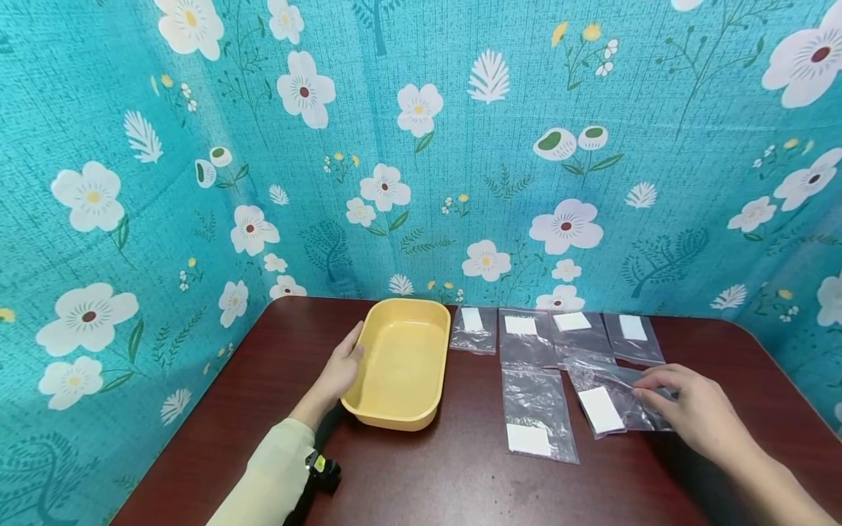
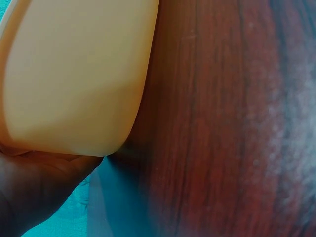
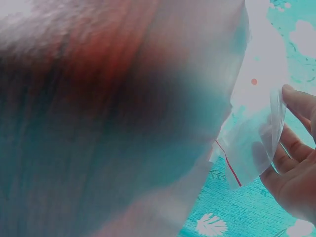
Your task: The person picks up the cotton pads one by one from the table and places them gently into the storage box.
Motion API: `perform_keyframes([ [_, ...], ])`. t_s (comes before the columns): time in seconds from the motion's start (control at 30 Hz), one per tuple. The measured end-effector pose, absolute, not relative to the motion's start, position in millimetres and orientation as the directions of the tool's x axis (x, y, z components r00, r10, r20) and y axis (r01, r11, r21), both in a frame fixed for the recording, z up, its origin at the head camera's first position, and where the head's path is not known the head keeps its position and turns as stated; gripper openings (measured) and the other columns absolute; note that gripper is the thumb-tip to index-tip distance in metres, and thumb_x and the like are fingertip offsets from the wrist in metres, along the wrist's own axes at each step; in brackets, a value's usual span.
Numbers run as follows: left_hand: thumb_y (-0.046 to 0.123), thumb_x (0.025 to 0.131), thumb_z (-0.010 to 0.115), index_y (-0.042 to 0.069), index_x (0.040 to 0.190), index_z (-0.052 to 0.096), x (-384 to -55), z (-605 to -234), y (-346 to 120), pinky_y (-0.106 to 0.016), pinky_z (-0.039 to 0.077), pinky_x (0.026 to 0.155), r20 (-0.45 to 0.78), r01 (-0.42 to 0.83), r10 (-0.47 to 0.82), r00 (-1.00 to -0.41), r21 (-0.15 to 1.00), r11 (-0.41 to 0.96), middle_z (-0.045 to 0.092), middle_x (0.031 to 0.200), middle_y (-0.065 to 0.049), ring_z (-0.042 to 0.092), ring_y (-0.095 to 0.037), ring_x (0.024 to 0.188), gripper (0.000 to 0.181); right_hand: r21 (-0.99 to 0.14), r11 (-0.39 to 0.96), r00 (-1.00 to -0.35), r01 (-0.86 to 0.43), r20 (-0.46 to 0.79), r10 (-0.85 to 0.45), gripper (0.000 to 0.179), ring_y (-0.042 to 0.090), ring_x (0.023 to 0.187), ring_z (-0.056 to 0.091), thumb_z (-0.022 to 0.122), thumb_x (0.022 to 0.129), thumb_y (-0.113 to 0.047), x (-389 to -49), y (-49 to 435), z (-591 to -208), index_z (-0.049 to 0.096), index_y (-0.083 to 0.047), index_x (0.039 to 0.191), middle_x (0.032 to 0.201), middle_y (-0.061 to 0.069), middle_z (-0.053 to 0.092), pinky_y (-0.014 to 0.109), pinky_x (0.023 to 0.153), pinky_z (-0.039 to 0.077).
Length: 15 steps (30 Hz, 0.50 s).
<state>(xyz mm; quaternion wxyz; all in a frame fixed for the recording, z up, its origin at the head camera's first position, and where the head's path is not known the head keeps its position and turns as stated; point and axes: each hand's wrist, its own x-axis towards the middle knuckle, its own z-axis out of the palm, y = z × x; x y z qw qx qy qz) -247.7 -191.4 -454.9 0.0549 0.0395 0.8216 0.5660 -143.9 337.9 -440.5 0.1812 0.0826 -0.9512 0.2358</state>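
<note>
A yellow plastic tray (image 1: 401, 365) has nothing in it. My left hand (image 1: 340, 369) grips the tray by its left side; in the left wrist view the hand (image 2: 44, 185) is partly cut off by the frame. On the right, my right hand (image 1: 697, 409) pinches a clear zip bag (image 1: 621, 391) by its right part, and a white label shows on that bag. The right wrist view shows the thumb and fingers around the thin plastic, with a red line (image 3: 229, 164) along the bag. Just left of it another labelled zip bag (image 1: 539, 402) lies flat.
Along the back of the dark wooden table (image 1: 460, 475) lie several more zip bags (image 1: 526, 347) with white labels. A blue flowered cloth (image 1: 421, 183) hangs behind the table and along its left. A black wrist device (image 1: 324, 471) is on the left forearm.
</note>
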Motion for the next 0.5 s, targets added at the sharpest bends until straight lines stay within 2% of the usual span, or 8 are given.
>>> perform_keyframes([
  [0.1,0.015,0.111,0.030,0.013,0.162,0.016,-247.2,-454.5,-190.9,-0.052,0.016,0.119,-0.044,0.005,0.128,-0.991,0.935,0.355,0.018,0.166,-0.009,0.016,-0.029,0.151,0.053,-0.400,0.876,-0.899,-0.269,0.431,-0.079,0.020,0.030,0.087,0.065,0.090,0.071,-0.009,-144.4,336.1,-437.6,0.078,-0.021,0.081,0.094,0.007,0.071,0.032,0.064,0.051],
  [0.23,0.014,0.111,0.030,0.012,0.162,0.016,-246.6,-453.3,-190.5,-0.052,0.016,0.119,-0.044,0.003,0.126,-0.991,0.935,0.353,0.018,0.166,-0.009,0.016,-0.030,0.151,0.053,-0.377,0.868,-0.858,-0.322,0.504,-0.099,0.022,0.008,0.082,0.062,0.091,0.069,-0.008,-145.5,333.7,-432.6,0.078,-0.022,0.080,0.090,0.001,0.071,0.020,0.063,0.047],
  [0.33,0.014,0.111,0.030,0.012,0.162,0.016,-246.6,-453.0,-190.4,-0.052,0.016,0.119,-0.045,0.002,0.124,-0.991,0.935,0.355,0.018,0.166,-0.009,0.016,-0.030,0.151,0.053,-0.376,0.858,-0.840,-0.349,0.531,-0.110,0.024,-0.003,0.079,0.057,0.091,0.068,-0.007,-146.1,331.7,-428.7,0.078,-0.022,0.081,0.089,0.000,0.070,0.013,0.062,0.045],
  [0.5,0.014,0.111,0.031,0.013,0.162,0.017,-246.5,-453.0,-190.5,-0.052,0.016,0.119,-0.046,0.001,0.126,-0.991,0.935,0.355,0.018,0.166,-0.009,0.016,-0.030,0.151,0.053,-0.385,0.852,-0.838,-0.355,0.534,-0.108,0.023,0.000,0.077,0.058,0.090,0.069,-0.005,-146.7,327.6,-421.6,0.079,-0.020,0.082,0.088,0.000,0.070,0.011,0.062,0.044],
])
